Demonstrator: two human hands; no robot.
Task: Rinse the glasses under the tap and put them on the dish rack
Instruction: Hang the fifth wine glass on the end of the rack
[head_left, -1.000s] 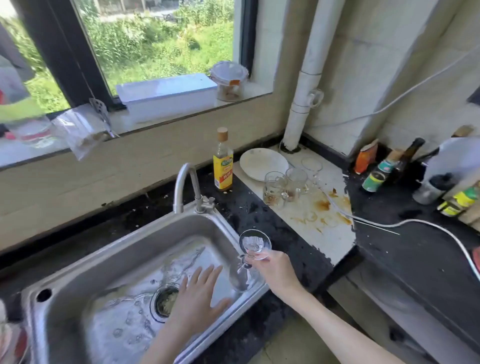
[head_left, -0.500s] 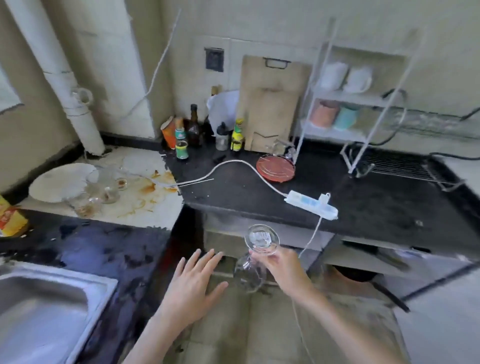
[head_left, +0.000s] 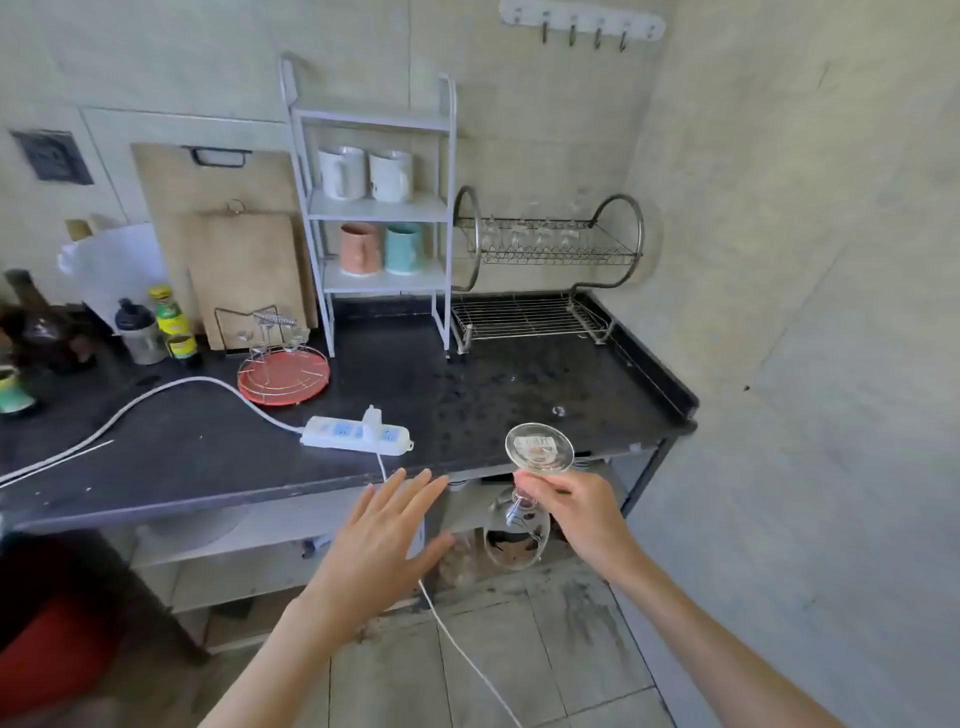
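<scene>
You have turned away from the sink, which is out of sight now, and the dish rack (head_left: 545, 244) has come into view at the back of the black counter (head_left: 467, 395), by the corner wall. A second ago you saw the window and the tap; half a second ago only the edge of the rack showed.

Your right hand (head_left: 582, 514) still pinches the stem of the wine glass (head_left: 524, 499), fingers curled shut around it. The glass hangs upside down, its round foot on top and its bowl below, just in front of the counter's front edge and well short of the dish rack. It is clear and see-through (a small label shows on the foot). Your left hand (head_left: 379, 540) is flat and wide open, holding nothing, just beside the glass, low before the counter edge.

Between the glass and the dish rack the counter top is bare and dark, with wet spots. Left of that path lies a white power strip (head_left: 358, 434) near the front edge, and the white shelf (head_left: 379, 208) with mugs stands just left of the dish rack. Some glasses already hang on the rack's top tier, though they look blurry.
</scene>
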